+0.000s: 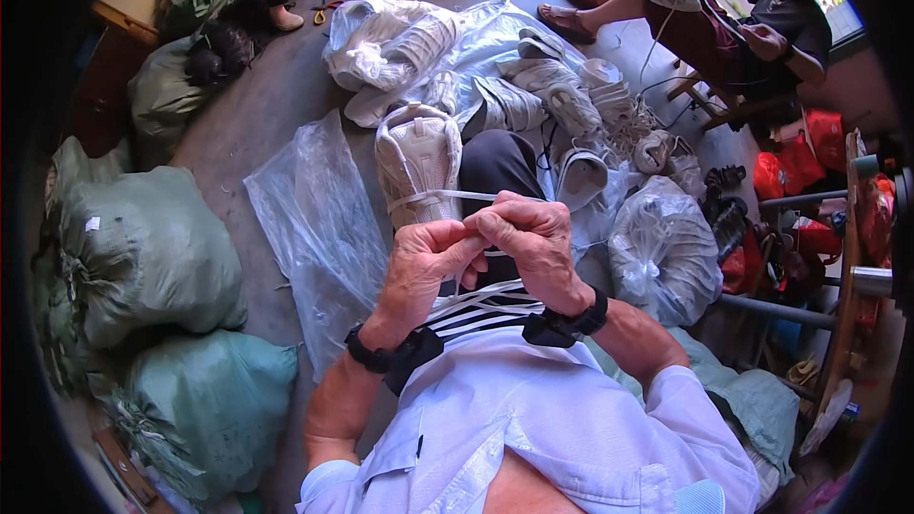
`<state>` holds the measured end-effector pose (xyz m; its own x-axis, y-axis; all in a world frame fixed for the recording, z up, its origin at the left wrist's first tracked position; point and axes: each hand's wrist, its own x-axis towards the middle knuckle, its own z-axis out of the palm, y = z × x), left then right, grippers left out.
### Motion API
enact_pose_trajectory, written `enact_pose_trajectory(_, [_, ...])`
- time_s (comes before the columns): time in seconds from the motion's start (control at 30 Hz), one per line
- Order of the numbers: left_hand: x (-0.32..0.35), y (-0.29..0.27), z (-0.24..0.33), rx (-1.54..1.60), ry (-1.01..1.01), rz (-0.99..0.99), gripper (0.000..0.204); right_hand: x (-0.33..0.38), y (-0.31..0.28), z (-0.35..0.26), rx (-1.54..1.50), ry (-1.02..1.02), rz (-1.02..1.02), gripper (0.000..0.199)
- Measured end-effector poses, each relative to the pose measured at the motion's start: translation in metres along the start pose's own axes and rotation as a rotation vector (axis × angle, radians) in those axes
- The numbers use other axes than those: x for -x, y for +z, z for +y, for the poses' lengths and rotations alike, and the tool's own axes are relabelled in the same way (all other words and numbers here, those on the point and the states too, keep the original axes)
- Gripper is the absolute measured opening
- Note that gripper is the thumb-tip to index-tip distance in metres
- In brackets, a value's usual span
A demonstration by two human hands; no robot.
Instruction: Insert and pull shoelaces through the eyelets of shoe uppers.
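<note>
A cream-coloured shoe upper (419, 152) rests in front of me beside my dark trouser leg (500, 164). Across it runs a pale shoelace (473, 195), stretched toward my hands. My left hand (426, 255) pinches with thumb and forefinger, close against the fingertips of my right hand (535, 240), which is also closed. The lace passes to the right hand; what lies between the fingertips is mostly hidden. More white laces (486, 306) lie over the striped cloth on my lap. Both wrists wear black straps with dark modules.
Ahead lie piled shoe uppers (562, 95) and clear plastic sheeting (319, 219). Stuffed green sacks (152, 252) stand left; a bagged bundle of uppers (664, 247) and a rack (843, 295) are right. A seated person (781, 29) handles laces at the far right; another sits far left.
</note>
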<state>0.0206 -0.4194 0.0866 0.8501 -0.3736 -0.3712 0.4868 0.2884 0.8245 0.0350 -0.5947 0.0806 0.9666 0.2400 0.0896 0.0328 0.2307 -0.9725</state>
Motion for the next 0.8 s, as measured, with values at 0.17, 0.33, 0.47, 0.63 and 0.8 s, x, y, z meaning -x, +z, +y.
enact_pose_trajectory(0.17, [0.002, 0.006, 0.001, -0.091, 0.142, 0.118, 0.019, 0.000, 0.000, -0.003, -0.092, 0.042, -0.015, 0.018])
enact_pose_trajectory(0.33, [0.003, 0.007, -0.001, -0.224, 0.240, 0.132, 0.017, 0.005, -0.003, -0.004, -0.074, 0.020, -0.048, 0.020])
enact_pose_trajectory(0.47, [0.003, 0.007, 0.000, -0.375, 0.287, 0.133, 0.017, 0.006, -0.006, 0.000, -0.042, -0.011, -0.056, 0.019])
enact_pose_trajectory(0.63, [0.003, 0.009, 0.006, -0.445, 0.225, 0.047, 0.017, 0.001, -0.007, -0.022, -0.017, 0.078, 0.067, 0.012])
enact_pose_trajectory(0.8, [0.009, -0.009, 0.000, -0.579, 0.265, -0.079, 0.016, -0.038, -0.049, -0.100, 0.093, -0.361, 0.112, 0.019])
